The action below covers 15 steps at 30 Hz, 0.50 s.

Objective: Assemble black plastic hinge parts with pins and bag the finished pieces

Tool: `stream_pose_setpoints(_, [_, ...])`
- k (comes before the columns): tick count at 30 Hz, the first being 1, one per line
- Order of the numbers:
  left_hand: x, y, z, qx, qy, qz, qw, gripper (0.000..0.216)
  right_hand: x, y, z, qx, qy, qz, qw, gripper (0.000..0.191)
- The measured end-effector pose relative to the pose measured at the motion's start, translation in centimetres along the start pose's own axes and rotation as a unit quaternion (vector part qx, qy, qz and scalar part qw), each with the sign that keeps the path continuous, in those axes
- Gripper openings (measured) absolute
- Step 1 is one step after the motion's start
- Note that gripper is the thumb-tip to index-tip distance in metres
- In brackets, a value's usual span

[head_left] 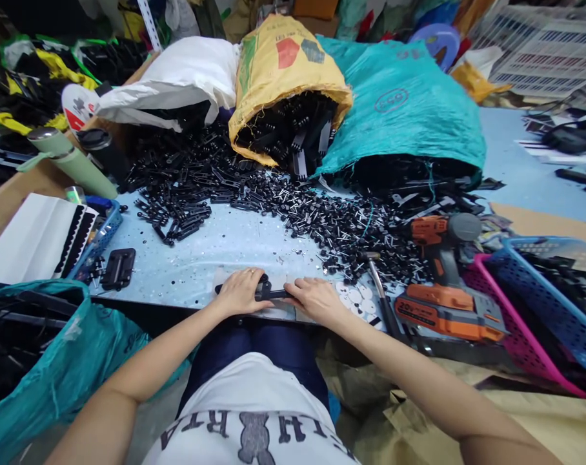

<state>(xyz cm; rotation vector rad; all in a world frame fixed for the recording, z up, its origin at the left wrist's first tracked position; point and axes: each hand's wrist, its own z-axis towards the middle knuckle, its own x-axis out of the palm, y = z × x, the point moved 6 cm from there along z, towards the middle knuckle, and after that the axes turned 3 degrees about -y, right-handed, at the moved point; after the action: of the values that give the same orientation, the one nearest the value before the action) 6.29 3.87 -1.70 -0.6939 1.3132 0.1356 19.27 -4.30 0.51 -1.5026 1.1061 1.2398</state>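
Note:
My left hand (241, 290) and my right hand (315, 298) rest at the near edge of the pale blue table (210, 248). Between them lies a small black plastic part (270, 294), and both hands have their fingers closed on it, one at each end. Just beyond the hands spreads a big heap of small black plastic parts with metal pins (293, 206).
Behind the heap lie a white sack (177, 77), a yellow sack (283, 71) and a teal sack (404, 110), spilling black parts. An orange cordless drill (443, 284) and a hammer (377, 284) lie at right beside pink and blue baskets (549, 303). A teal bag (41, 349) sits at left.

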Motion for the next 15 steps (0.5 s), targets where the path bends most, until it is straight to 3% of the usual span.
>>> stream_pose_setpoints(5, [0.0, -0.3, -0.9, 0.078, -0.057, -0.029, 0.995, 0.049, -2.5, 1.1, -0.1, -0.03, -0.028, -0.034, 0.999, 0.027])
stream_pose_setpoints(9, [0.1, 0.2, -1.1, 0.09, -0.083, -0.041, 0.992, 0.047, -3.7, 1.5, 0.4, -0.044, -0.047, -0.042, 0.997, 0.03])
stream_pose_setpoints(12, [0.2, 0.5, -1.1, 0.076, -0.069, -0.039, 0.994, 0.047, -3.2, 1.0, 0.6, -0.038, -0.054, -0.041, 0.997, 0.032])
stream_pose_setpoints(15, [0.6, 0.1, -0.2, 0.078, -0.005, -0.03, 0.997, 0.05, -1.0, 0.0, 0.5, -0.045, -0.05, -0.005, 0.998, 0.034])
